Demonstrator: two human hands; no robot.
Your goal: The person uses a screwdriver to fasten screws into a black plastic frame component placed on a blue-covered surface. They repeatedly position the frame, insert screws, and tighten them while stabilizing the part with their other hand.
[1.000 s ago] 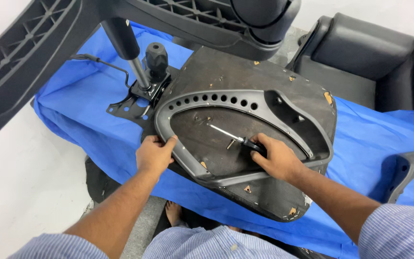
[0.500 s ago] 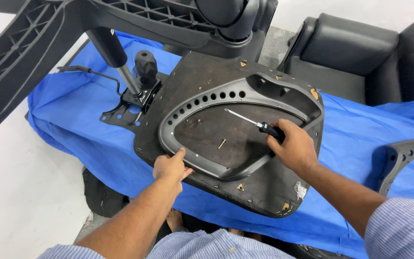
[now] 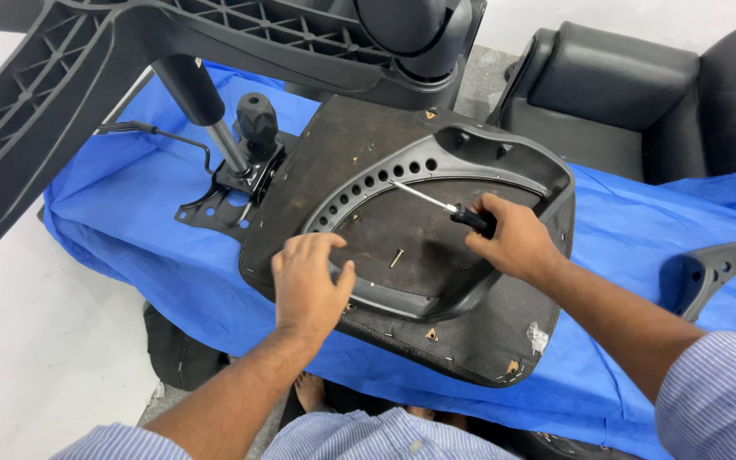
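The upturned chair seat [image 3: 470, 332] lies on the blue sheet [image 3: 129, 255], with the left hand [image 3: 308, 285] resting open and flat on the near-left edge of its black plastic frame [image 3: 504, 170], and a loose screw [image 3: 397, 257] lying on the seat panel just right of that hand. Further in, the right hand [image 3: 513, 243] is closed around the screwdriver [image 3: 445, 206], whose tip points toward the frame's row of holes. Judged best practice: keep the left palm pressing the frame steady, seat the tip squarely before turning, and mind the chair base [image 3: 172, 51] overhanging the seat's far-left side.
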